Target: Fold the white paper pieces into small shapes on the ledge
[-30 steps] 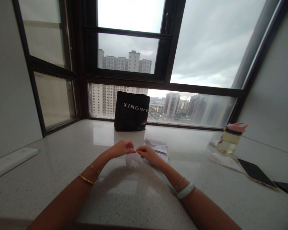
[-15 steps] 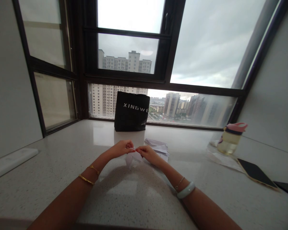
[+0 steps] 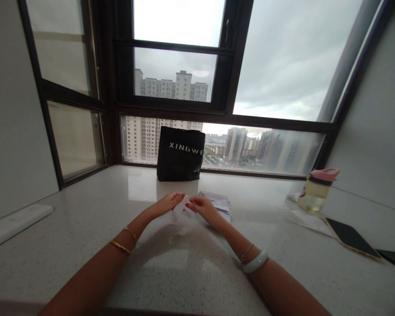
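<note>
Pinching a small white paper (image 3: 181, 207) between both hands, just above the counter (image 3: 85, 228).
My left hand (image 3: 166, 204) and right hand (image 3: 203, 207) meet, fingertips clamped on it; squaring its edges before pressing should help.

Left hand (image 3: 166, 204), right hand (image 3: 204, 207) on paper (image 3: 179, 208)

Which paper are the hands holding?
The small white paper, pinched between the left hand and right hand. The paper pile lies on the counter behind it, and another sheet lies under the bottle.
</note>
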The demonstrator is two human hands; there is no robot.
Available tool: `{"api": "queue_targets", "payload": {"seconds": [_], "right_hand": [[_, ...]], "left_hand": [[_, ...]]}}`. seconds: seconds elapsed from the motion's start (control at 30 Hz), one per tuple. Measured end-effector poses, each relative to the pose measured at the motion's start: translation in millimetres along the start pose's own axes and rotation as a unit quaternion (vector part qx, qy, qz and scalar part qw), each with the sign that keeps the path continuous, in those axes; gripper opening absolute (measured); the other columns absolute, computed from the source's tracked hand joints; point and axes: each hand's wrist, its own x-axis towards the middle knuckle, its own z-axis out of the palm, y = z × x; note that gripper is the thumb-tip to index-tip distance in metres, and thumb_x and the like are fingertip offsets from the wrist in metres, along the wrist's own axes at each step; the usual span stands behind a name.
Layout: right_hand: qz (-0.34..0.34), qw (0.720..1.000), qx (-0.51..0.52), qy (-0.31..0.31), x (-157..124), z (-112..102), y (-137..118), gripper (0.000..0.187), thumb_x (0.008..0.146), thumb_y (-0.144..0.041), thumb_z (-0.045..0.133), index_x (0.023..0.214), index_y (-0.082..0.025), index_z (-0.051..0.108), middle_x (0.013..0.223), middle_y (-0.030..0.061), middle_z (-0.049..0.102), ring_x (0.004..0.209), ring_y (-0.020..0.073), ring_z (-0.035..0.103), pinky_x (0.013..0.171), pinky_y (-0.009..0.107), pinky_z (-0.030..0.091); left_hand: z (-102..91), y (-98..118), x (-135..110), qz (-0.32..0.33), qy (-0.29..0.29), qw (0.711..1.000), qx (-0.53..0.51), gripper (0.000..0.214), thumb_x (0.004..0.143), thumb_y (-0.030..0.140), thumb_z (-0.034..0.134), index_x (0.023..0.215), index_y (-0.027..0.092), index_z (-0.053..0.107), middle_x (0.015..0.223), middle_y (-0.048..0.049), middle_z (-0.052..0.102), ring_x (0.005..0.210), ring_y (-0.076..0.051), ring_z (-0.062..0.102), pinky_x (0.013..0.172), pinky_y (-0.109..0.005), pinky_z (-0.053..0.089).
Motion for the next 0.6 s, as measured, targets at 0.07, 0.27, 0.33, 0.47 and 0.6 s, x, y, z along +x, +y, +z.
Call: {"api": "queue_targets", "payload": {"seconds": [0.07, 0.27, 0.33, 0.47, 0.6], "right_hand": [[-0.004, 1.000, 0.007, 0.006, -0.2, 0.5, -2.6, 0.040, 0.068, -0.053, 0.057, 0.072, -0.014, 0.062, 0.060, -0.0013, 0.055, 0.055, 0.0108, 0.045, 0.051, 0.023, 0.033], [-0.010, 1.000, 0.027, 0.011, -1.1, 3.1, -6.3, 0.040, 0.068, -0.053, 0.058, 0.072, -0.014, 0.062, 0.056, -0.0029, 0.051, 0.052, 0.0095, 0.041, 0.050, 0.022, 0.031], [-0.012, 0.999, 0.035, 0.011, -1.2, 3.5, -6.3, 0.040, 0.067, -0.054, 0.058, 0.072, -0.014, 0.062, 0.056, -0.0030, 0.051, 0.053, 0.0093, 0.041, 0.050, 0.022, 0.032], [-0.013, 0.999, 0.045, 0.012, -1.6, 4.0, -6.7, 0.039, 0.066, -0.053, 0.060, 0.071, -0.014, 0.061, 0.056, -0.0030, 0.051, 0.053, 0.0092, 0.041, 0.050, 0.022, 0.032], [-0.012, 0.998, 0.053, 0.012, -1.9, 4.8, -7.3, 0.040, 0.067, -0.053, 0.059, 0.072, -0.014, 0.061, 0.059, -0.0023, 0.052, 0.054, 0.0096, 0.043, 0.051, 0.022, 0.033]], "left_hand": [[3.8, 0.5, -2.8, -0.024, -0.050, 0.998, -0.039, 0.053, 0.074, 0.065, 0.040, 0.085, 0.014, 0.050, 0.074, -0.0047, 0.061, 0.067, -0.017, 0.058, 0.060, -0.028, 0.043], [9.9, -4.6, -2.9, -0.103, -0.113, 0.973, -0.175, 0.056, 0.072, 0.070, 0.037, 0.085, 0.016, 0.045, 0.056, 0.0001, 0.059, 0.044, -0.010, 0.053, 0.047, -0.022, 0.039], [10.3, -6.0, -1.8, -0.114, -0.111, 0.970, -0.185, 0.056, 0.071, 0.071, 0.037, 0.086, 0.017, 0.044, 0.052, 0.0022, 0.057, 0.039, -0.008, 0.049, 0.042, -0.020, 0.036], [10.7, -6.0, -1.8, -0.120, -0.125, 0.967, -0.189, 0.055, 0.071, 0.070, 0.040, 0.089, 0.018, 0.042, 0.054, 0.0029, 0.057, 0.036, -0.007, 0.046, 0.040, -0.019, 0.033], [9.8, -5.4, -3.3, -0.116, -0.145, 0.960, -0.209, 0.053, 0.071, 0.068, 0.042, 0.090, 0.018, 0.041, 0.059, 0.0006, 0.059, 0.042, -0.009, 0.050, 0.044, -0.021, 0.037]]}}
